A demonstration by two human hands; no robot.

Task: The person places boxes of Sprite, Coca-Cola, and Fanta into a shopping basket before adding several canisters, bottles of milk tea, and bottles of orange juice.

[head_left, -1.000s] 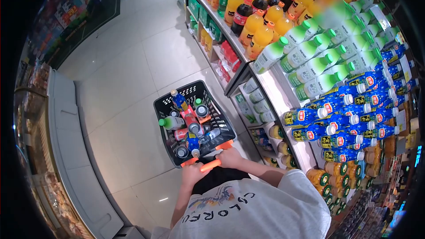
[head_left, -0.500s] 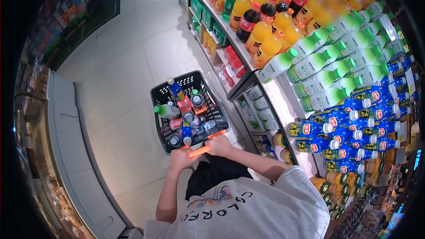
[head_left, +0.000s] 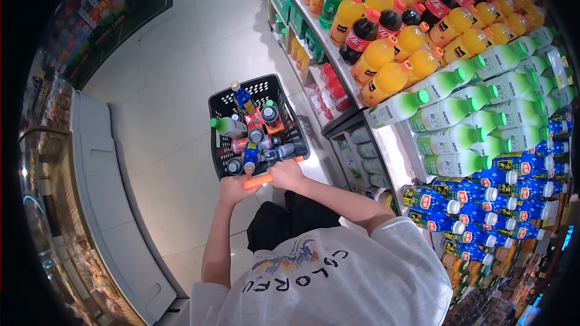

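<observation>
A black shopping basket (head_left: pixel 215 148) hangs or rolls in front of my legs, tilted in this view, with an orange handle (head_left: pixel 258 181). My left hand (head_left: pixel 234 191) is closed around the handle's left end. Further along the same handle, the fingers of my right hand (head_left: pixel 286 175) are wrapped around it. Inside the basket lie a green-capped bottle (head_left: pixel 228 127), a blue-labelled bottle (head_left: pixel 244 101), another small blue bottle (head_left: pixel 251 154), a clear bottle (head_left: pixel 280 152) and several cans with grey ends (head_left: pixel 234 166).
Along the right runs a shelf with orange juice bottles (head_left: pixel 386 81), cola bottles (head_left: pixel 360 36), green-capped bottles (head_left: pixel 441 139) and blue-labelled bottles (head_left: pixel 459 190). A pale counter (head_left: pixel 103 181) lines the left side. Tiled floor (head_left: pixel 175 84) stretches ahead between them.
The basket and both hands have shifted a little upward in the view, with the arms reaching further forward. The shelf bottles have slid slightly right and down. Both grips stay the same.
</observation>
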